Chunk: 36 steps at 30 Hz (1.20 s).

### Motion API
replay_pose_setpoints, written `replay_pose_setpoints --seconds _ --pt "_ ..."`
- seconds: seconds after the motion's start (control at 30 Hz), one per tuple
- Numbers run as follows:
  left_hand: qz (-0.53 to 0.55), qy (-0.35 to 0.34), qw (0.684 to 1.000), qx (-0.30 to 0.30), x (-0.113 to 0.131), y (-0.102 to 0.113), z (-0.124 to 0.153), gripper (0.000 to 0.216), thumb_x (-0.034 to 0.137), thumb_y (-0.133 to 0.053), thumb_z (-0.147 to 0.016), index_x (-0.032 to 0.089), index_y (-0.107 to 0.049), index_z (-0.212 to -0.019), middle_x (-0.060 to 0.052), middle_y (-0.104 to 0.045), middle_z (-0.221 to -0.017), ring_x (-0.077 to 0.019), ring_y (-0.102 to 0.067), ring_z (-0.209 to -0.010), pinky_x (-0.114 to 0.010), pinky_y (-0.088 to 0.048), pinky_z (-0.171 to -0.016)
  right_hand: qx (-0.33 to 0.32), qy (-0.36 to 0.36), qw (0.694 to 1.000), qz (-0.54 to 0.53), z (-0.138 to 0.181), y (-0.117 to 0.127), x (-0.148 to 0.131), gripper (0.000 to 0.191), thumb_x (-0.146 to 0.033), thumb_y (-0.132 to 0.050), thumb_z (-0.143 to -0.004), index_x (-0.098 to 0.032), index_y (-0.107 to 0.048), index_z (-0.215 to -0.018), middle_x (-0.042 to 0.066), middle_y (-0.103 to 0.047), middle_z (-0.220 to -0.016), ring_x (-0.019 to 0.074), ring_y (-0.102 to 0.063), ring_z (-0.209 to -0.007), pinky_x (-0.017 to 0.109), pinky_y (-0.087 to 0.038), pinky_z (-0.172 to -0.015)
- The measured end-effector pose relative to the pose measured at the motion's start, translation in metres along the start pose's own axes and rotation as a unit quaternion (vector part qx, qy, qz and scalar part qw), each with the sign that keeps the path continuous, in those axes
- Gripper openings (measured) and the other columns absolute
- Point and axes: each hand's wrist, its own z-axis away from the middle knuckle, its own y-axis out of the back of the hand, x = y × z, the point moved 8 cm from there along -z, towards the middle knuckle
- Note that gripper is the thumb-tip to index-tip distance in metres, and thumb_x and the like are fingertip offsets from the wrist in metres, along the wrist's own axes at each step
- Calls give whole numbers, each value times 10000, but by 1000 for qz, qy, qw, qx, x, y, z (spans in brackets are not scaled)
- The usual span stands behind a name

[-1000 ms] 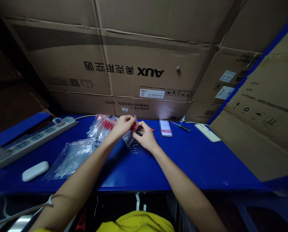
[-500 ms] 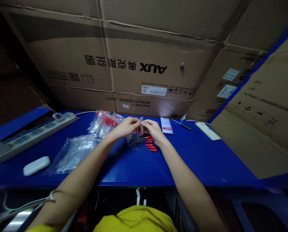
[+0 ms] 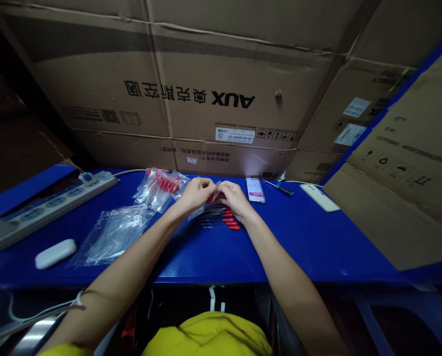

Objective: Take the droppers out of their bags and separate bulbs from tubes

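Both my hands meet over the middle of the blue table (image 3: 298,247). My left hand (image 3: 197,194) and my right hand (image 3: 234,197) each pinch the top edge of a small clear plastic bag (image 3: 203,208) with a red-handled piece inside it. Just below the bag, several thin red-handled tools (image 3: 228,221) lie in a row on the table. To the left lies a pile of filled clear bags with red pieces (image 3: 160,188). Nearer me lies a heap of empty clear bags (image 3: 113,235).
A grey power strip (image 3: 46,205) runs along the left. A white oval case (image 3: 55,253) lies at front left. A phone (image 3: 255,190), a green-handled screwdriver (image 3: 280,188) and a white flat device (image 3: 319,197) lie at the back. Cardboard boxes (image 3: 206,99) wall the back and right.
My hands have lowered a little and drawn together on the bag's top edge. The row of red-handled tools, hidden a second ago, now shows below them. The view shifted slightly.
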Motion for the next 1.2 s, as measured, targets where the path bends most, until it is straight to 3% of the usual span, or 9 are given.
replay_pose_setpoints --seconds 0.17,0.3,0.4,0.53,0.7,0.83,0.93,1.07,1.2 --pt "39 12 999 -4 2 -4 0 201 266 -570 -722 191 -530 -540 2 -527 -537 -107 -440 -523 -259 -320 -550 -11 6 1000 -3 0 -2 0 149 -336 -638 -800 -241 -532 -758 -53 -637 -666 155 -663 -692 318 -598 -746" --pt "5 9 1000 -6 2 -2 0 234 278 -549 -771 191 -545 -554 -10 -550 -552 -122 -471 -541 -266 -339 -571 6 26 1000 -1 1 2 -4 210 -387 -686 -780 -240 -538 -757 -51 -639 -668 153 -658 -660 326 -613 -715" --pt "-48 8 999 -8 1 2 -1 348 377 -550 -869 189 -571 -576 -27 -588 -576 -133 -484 -550 -269 -337 -567 10 54 998 17 4 4 -11 236 -409 -738 -755 -233 -584 -795 -50 -646 -692 154 -652 -639 332 -619 -688" --pt "-91 22 994 -58 -8 0 -2 453 531 -615 -899 181 -627 -611 -51 -628 -586 -152 -520 -563 -271 -341 -556 -25 63 997 45 6 0 -15 257 -398 -786 -728 -229 -625 -834 -49 -651 -702 155 -661 -654 328 -622 -712" --pt "-31 33 996 -71 -20 -1 -5 339 403 -580 -875 198 -562 -605 -16 -551 -556 -132 -450 -535 -256 -335 -532 -20 41 997 56 7 3 -12 345 -446 -857 -685 -225 -613 -786 -38 -658 -711 159 -666 -678 328 -618 -730" --pt "-28 23 994 -99 -18 -8 -4 255 329 -583 -818 182 -594 -609 -29 -604 -569 -128 -507 -538 -247 -375 -551 -10 17 998 54 8 3 -7 332 -456 -811 -708 -223 -576 -732 -47 -617 -682 146 -641 -652 306 -600 -696" --pt "-37 24 996 -81 -13 -8 -1 237 296 -598 -788 174 -595 -584 -41 -626 -560 -124 -526 -527 -246 -373 -548 -16 0 998 53 9 0 -2 313 -457 -748 -737 -221 -549 -692 -50 -584 -649 132 -605 -610 285 -579 -646" --pt "2 19 998 -53 -3 -6 1 249 294 -605 -748 190 -512 -542 10 -505 -511 -90 -417 -484 -243 -295 -516 9 1 998 59 8 5 -1 294 -431 -699 -776 -221 -525 -665 -53 -543 -603 124 -583 -582 272 -574 -605" --pt "72 7 997 -19 4 4 0 278 345 -624 -757 207 -462 -578 56 -369 -534 -71 -283 -492 -243 -216 -512 30 23 999 33 8 13 -7 280 -419 -691 -810 -225 -516 -711 -42 -606 -666 125 -634 -609 304 -631 -648"
